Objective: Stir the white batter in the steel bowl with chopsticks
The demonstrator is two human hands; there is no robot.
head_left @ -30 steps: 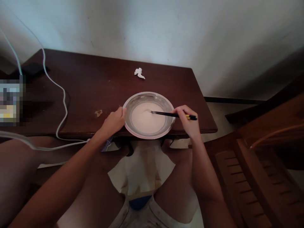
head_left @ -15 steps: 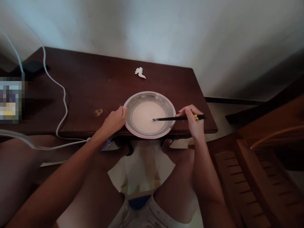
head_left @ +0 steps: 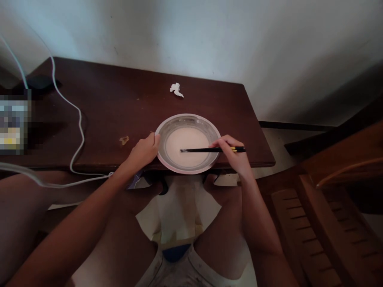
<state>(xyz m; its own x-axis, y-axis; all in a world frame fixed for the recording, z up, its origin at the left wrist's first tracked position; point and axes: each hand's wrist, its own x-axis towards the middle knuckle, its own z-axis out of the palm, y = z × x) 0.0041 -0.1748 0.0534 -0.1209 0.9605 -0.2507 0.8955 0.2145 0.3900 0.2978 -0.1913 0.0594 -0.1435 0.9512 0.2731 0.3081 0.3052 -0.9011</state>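
Note:
A round metal basin (head_left: pixel 212 135) sits at the front edge of the dark wooden table. Inside it lies a pale, milky liquid (head_left: pixel 191 139) with a smooth surface. My left hand (head_left: pixel 145 150) is closed on the basin's left rim, thumb on top. Black chopsticks (head_left: pixel 200 150) with a yellow band are gripped in my right hand (head_left: pixel 233 149), over the basin's right rim. Their tips lie at the liquid, a little left of its middle; how deep they go I cannot tell.
Behind the basin on the table (head_left: pixel 113 95) lies a crumpled white tissue (head_left: pixel 176 90). A small brownish scrap (head_left: pixel 124 140) is left of my left hand. A white cable (head_left: pixel 80 119) runs across the table's left side. A wooden chair (head_left: pixel 302 215) stands at the right.
My right hand has moved left with the chopsticks, and their tips have slid left through the liquid. My left hand stays on the rim.

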